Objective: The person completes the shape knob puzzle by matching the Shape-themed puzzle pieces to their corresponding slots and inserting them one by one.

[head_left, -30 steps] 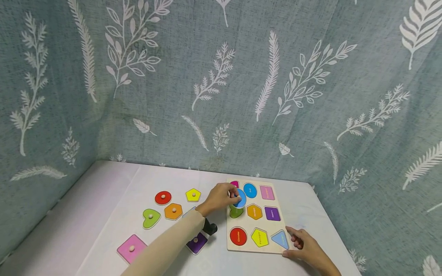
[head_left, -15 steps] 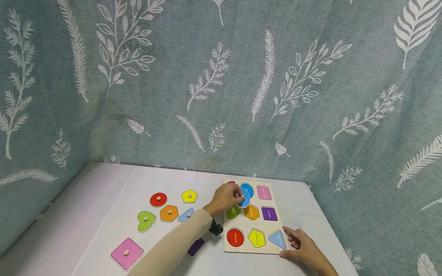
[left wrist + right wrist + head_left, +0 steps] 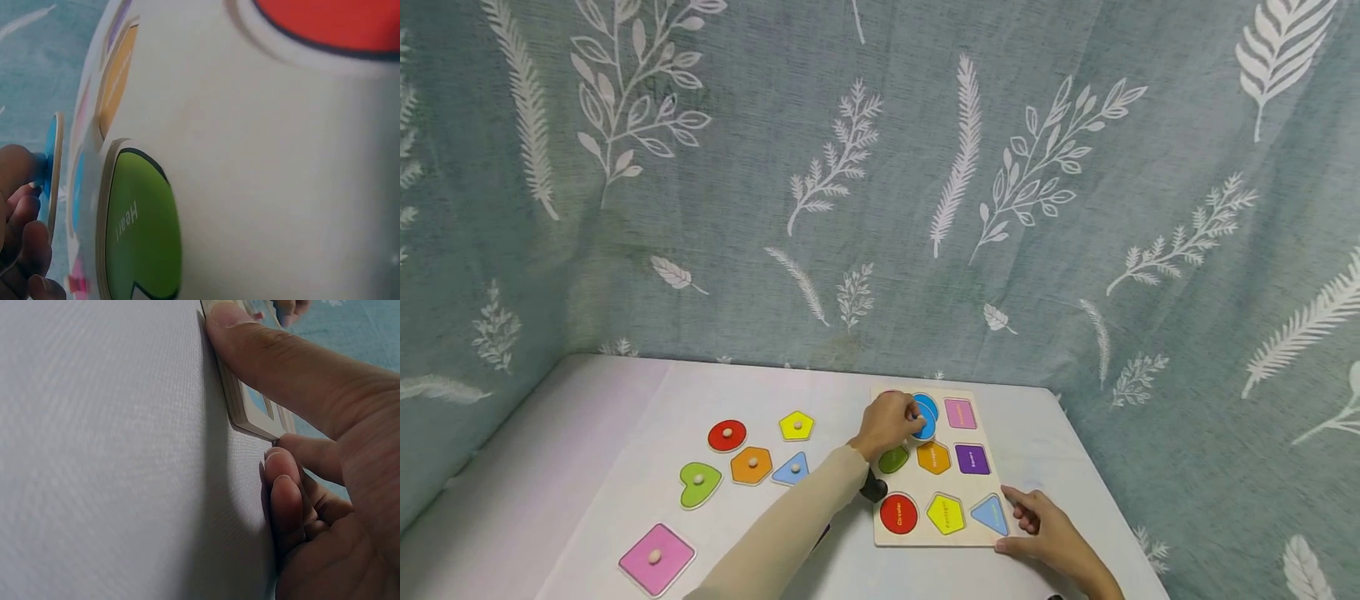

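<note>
My left hand (image 3: 886, 423) pinches the small knob of a blue oval puzzle piece (image 3: 925, 428) over the upper part of the wooden puzzle board (image 3: 917, 483). The left wrist view shows the blue piece (image 3: 58, 165) tilted on edge, apart from the board. Behind it lies the blue oval recess (image 3: 931, 403), partly covered. My right hand (image 3: 1052, 535) grips the board's near right corner, thumb on the near edge and index finger along the right side. The left hand hides most of a magenta shape at the board's far left corner.
Left of the board lie loose knobbed pieces: red circle (image 3: 727, 435), yellow pentagon (image 3: 796, 426), orange hexagon (image 3: 751, 466), green heart (image 3: 701, 486), blue triangle (image 3: 791, 469) and pink square-like piece (image 3: 657, 560). The left sleeve (image 3: 790, 525) mostly covers a purple piece. Patterned cloth (image 3: 880, 183) hangs behind.
My left hand has carried the blue oval piece rightward over the board, from near the green heart recess to the blue oval recess. The right hand stays at the corner. The head view has shifted slightly.
</note>
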`<state>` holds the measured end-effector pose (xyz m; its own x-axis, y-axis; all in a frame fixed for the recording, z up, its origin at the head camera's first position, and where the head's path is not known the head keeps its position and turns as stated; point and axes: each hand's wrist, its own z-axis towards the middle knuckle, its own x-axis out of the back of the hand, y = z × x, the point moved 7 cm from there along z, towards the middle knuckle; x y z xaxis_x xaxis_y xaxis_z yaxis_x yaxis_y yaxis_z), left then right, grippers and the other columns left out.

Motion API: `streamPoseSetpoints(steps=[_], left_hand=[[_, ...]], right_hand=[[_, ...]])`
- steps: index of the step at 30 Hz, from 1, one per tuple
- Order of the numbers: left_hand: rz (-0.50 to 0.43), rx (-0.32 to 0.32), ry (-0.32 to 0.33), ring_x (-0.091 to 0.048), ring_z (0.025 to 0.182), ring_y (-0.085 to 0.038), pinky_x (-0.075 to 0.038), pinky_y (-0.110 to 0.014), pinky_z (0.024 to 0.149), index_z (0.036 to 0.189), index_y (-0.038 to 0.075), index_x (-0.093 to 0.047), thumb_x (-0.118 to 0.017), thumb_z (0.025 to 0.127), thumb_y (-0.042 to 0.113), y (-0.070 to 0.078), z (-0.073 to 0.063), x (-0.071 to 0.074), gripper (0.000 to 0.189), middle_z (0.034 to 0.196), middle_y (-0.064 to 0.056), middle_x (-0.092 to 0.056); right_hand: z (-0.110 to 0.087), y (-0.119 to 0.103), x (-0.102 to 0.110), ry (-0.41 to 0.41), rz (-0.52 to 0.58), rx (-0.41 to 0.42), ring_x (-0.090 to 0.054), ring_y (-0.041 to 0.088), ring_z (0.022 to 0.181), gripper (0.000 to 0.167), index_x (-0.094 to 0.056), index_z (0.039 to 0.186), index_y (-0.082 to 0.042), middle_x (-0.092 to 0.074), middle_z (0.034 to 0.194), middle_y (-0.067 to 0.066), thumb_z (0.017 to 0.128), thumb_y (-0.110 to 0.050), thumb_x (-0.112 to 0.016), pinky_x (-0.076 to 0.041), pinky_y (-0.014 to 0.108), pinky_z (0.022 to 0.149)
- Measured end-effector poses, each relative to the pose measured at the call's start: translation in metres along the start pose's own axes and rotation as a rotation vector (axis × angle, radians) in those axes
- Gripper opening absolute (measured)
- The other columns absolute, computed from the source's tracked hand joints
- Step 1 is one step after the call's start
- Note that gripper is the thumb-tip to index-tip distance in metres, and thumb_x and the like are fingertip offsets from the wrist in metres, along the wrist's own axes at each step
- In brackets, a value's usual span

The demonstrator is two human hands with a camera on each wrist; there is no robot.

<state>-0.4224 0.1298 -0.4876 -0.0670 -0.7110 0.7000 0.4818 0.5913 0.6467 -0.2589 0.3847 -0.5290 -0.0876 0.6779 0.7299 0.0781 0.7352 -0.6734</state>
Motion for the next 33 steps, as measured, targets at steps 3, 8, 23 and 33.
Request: streamPoseSetpoints(steps=[3,8,23,33], left_hand=[[0.018,-0.006,0.013,-0.051,0.067,-0.009,-0.044,-0.027,0.062,0.084,0.014,-0.070,-0.079,0.089,0.019,0.000,0.005,-0.003,0.012,0.071,0.007,-0.055],[0.072,0.000,0.031,-0.049,0.063,-0.011,-0.044,-0.028,0.059,0.078,0.014,-0.067,-0.080,0.087,0.017,-0.002,0.011,-0.007,0.016,0.067,0.006,-0.053],[0.129,0.014,0.029,-0.052,0.064,-0.011,-0.049,-0.031,0.061,0.076,0.014,-0.067,-0.080,0.090,0.019,-0.005,0.027,-0.021,0.020,0.070,0.005,-0.057],[0.151,0.034,0.039,-0.065,0.072,-0.018,-0.057,-0.042,0.069,0.081,0.014,-0.072,-0.080,0.090,0.020,-0.005,0.038,-0.022,0.014,0.079,0.000,-0.069]], right_hand=[[0.000,0.000,0.000,-0.011,-0.006,0.011,-0.045,0.016,0.085,0.092,-0.056,0.145,0.000,-0.045,0.093,0.003,0.069,-0.031,-0.097,-0.040,0.025,0.069],[-0.001,0.000,0.000,-0.023,0.000,0.024,-0.044,0.017,0.084,0.091,-0.055,0.145,0.001,-0.044,0.093,0.003,0.070,-0.032,-0.096,-0.039,0.025,0.069],[0.000,-0.001,0.000,-0.025,0.027,0.047,-0.044,0.016,0.084,0.090,-0.055,0.145,0.001,-0.044,0.093,0.003,0.071,-0.030,-0.096,-0.039,0.025,0.070],[0.002,0.001,0.001,-0.023,0.029,0.036,-0.044,0.016,0.084,0.091,-0.055,0.146,-0.001,-0.044,0.093,0.003,0.071,-0.032,-0.096,-0.039,0.026,0.069]])
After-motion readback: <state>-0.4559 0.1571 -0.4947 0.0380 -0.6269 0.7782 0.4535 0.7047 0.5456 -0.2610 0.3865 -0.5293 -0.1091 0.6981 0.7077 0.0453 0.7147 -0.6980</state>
